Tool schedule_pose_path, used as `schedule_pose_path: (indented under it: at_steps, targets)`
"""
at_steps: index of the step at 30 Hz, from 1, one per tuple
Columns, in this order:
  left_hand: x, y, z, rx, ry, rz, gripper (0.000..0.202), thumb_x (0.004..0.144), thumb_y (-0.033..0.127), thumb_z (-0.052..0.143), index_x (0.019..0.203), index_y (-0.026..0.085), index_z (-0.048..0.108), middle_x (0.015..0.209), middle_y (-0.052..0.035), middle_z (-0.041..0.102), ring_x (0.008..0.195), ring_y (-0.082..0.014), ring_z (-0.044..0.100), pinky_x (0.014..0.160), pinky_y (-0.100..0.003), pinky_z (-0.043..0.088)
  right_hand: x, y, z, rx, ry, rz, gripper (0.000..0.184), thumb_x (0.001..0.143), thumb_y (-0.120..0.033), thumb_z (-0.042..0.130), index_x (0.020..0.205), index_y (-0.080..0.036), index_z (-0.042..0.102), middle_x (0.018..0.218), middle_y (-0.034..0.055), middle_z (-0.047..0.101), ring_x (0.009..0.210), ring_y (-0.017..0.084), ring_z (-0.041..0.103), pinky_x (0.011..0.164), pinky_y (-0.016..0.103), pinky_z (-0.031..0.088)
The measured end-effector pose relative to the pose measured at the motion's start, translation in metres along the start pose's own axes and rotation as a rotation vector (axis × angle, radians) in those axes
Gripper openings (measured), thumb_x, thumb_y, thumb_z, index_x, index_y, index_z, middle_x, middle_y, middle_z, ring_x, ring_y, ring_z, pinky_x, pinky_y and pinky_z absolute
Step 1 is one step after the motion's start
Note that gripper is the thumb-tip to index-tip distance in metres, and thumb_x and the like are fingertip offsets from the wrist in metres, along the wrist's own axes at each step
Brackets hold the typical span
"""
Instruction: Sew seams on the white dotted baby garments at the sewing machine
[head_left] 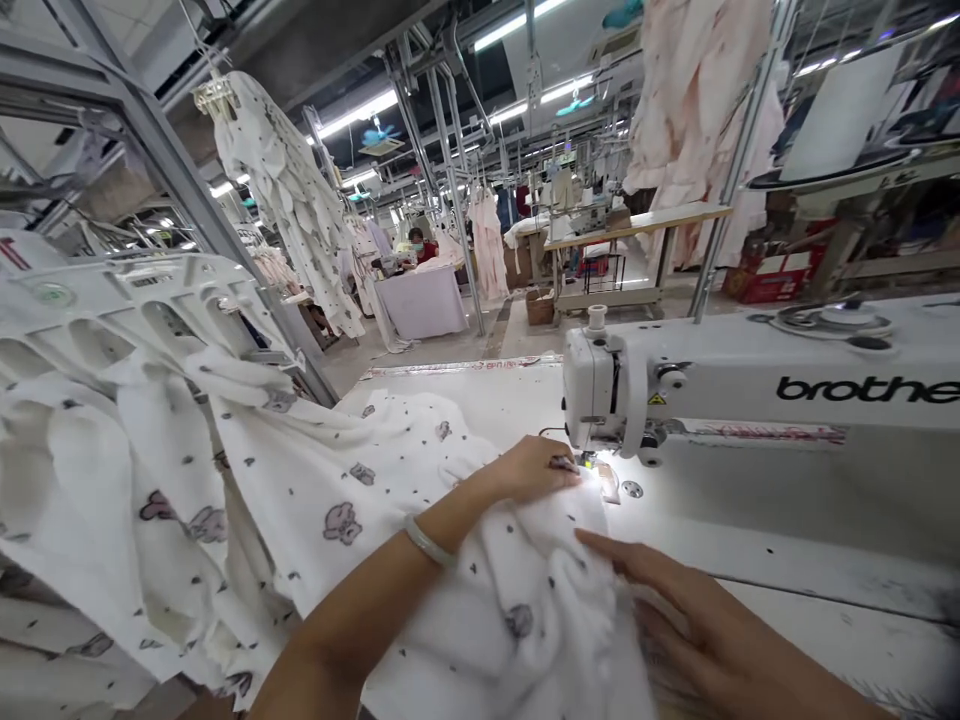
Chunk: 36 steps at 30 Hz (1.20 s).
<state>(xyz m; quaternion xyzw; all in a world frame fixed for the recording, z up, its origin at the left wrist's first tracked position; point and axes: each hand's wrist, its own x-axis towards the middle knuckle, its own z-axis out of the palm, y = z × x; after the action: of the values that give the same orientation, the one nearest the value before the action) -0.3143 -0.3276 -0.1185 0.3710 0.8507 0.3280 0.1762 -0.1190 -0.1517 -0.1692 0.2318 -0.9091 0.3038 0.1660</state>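
Observation:
A white fabric (315, 480) printed with small grey animal figures lies spread over the sewing table and hangs off to the left. My left hand (536, 468), with a pale bangle on the wrist, rests flat on the cloth right at the needle of the white Brother sewing machine (750, 385). My right hand (675, 600) lies flat with fingers stretched out on the bunched cloth in front of the machine. Neither hand grips anything.
A white plastic rack (150, 300) stands at the left under the cloth. Printed garments (292, 200) hang from overhead rails. Farther back are other sewing tables (637, 225), a seated person (420, 248) in red, and a red crate (772, 280).

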Motion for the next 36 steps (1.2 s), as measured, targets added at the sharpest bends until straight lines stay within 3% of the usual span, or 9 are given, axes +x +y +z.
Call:
schedule_pose_path:
  at_steps: [2,4,8,14,18,22,29,33,36]
  targets:
    - [0.005,-0.002,0.002,-0.01,-0.012,-0.005,0.017,0.085,0.03,0.077,0.096,0.017,0.076,0.101,-0.0035,0.077,0.097,-0.0213,0.071,0.082,-0.026,0.052,0.008,0.016,-0.008,-0.143,-0.023,-0.163,0.061,0.101,-0.008,0.039,0.157,-0.03,0.044,0.132,0.0106,0.069,0.119,0.024,0.069,0.09,0.033,0.062]
    - [0.007,-0.001,0.004,-0.017,-0.011,-0.009,0.017,0.085,0.031,0.076,0.095,0.017,0.076,0.1,-0.0029,0.077,0.097,-0.021,0.071,0.083,-0.026,0.052,0.026,0.031,-0.016,-0.287,-0.022,-0.362,0.063,0.093,0.004,0.038,0.15,-0.019,0.051,0.118,0.012,0.074,0.109,0.025,0.071,0.086,0.036,0.061]
    - [0.008,0.0,0.011,-0.005,0.029,-0.03,0.018,0.09,0.035,0.072,0.089,0.017,0.075,0.095,-0.0033,0.078,0.093,-0.0212,0.071,0.079,-0.027,0.052,0.059,0.052,-0.022,-0.462,-0.083,-0.622,0.038,0.093,0.0,0.045,0.127,-0.009,0.062,0.09,0.0089,0.072,0.074,0.025,0.064,0.068,0.04,0.057]
    - [0.0,0.005,0.018,0.038,0.056,-0.023,0.01,0.089,0.026,0.07,0.093,0.019,0.075,0.097,-0.0031,0.079,0.094,-0.0214,0.071,0.086,-0.029,0.052,0.058,0.061,-0.017,-0.384,-0.052,-0.567,0.033,0.094,-0.004,0.044,0.118,-0.013,0.065,0.11,0.0149,0.074,0.09,0.026,0.07,0.072,0.039,0.06]
    - [-0.017,0.008,0.021,0.096,0.026,-0.075,0.015,0.087,0.033,0.071,0.09,0.019,0.074,0.094,-0.0044,0.078,0.088,-0.0222,0.071,0.08,-0.029,0.052,0.046,0.052,-0.016,-0.358,-0.036,-0.565,0.03,0.103,-0.007,0.041,0.116,-0.015,0.067,0.105,0.0109,0.078,0.092,0.024,0.073,0.08,0.037,0.063]
    - [-0.03,0.011,0.025,0.096,0.031,-0.102,0.022,0.089,0.039,0.07,0.099,0.02,0.074,0.098,-0.0036,0.078,0.089,-0.0225,0.07,0.083,-0.03,0.052,0.037,0.05,-0.015,-0.378,0.015,-0.591,0.043,0.099,0.0,0.035,0.123,-0.016,0.067,0.113,0.0084,0.079,0.096,0.021,0.075,0.082,0.034,0.063]
    - [-0.025,0.016,0.027,0.109,0.03,-0.137,0.021,0.095,0.035,0.061,0.103,0.02,0.073,0.095,-0.0035,0.077,0.086,-0.0222,0.069,0.084,-0.032,0.054,0.038,0.067,-0.014,-0.342,0.063,-0.575,0.033,0.108,-0.016,0.039,0.128,-0.017,0.065,0.118,0.0092,0.078,0.102,0.022,0.074,0.089,0.035,0.062]
    - [-0.023,0.016,0.031,0.154,0.037,-0.131,0.021,0.094,0.033,0.064,0.107,0.019,0.072,0.106,-0.0063,0.078,0.097,-0.0253,0.071,0.091,-0.035,0.055,0.044,0.064,-0.012,-0.295,0.04,-0.542,0.03,0.11,-0.022,0.042,0.118,-0.02,0.07,0.109,0.0109,0.079,0.093,0.025,0.073,0.079,0.038,0.063]
    - [-0.023,0.015,0.035,0.18,0.052,-0.096,0.018,0.095,0.031,0.065,0.107,0.018,0.071,0.112,-0.0082,0.076,0.105,-0.0265,0.07,0.096,-0.037,0.054,0.046,0.064,-0.009,-0.306,0.044,-0.529,0.031,0.109,-0.022,0.043,0.125,-0.016,0.069,0.115,0.0131,0.077,0.098,0.026,0.072,0.083,0.042,0.063]
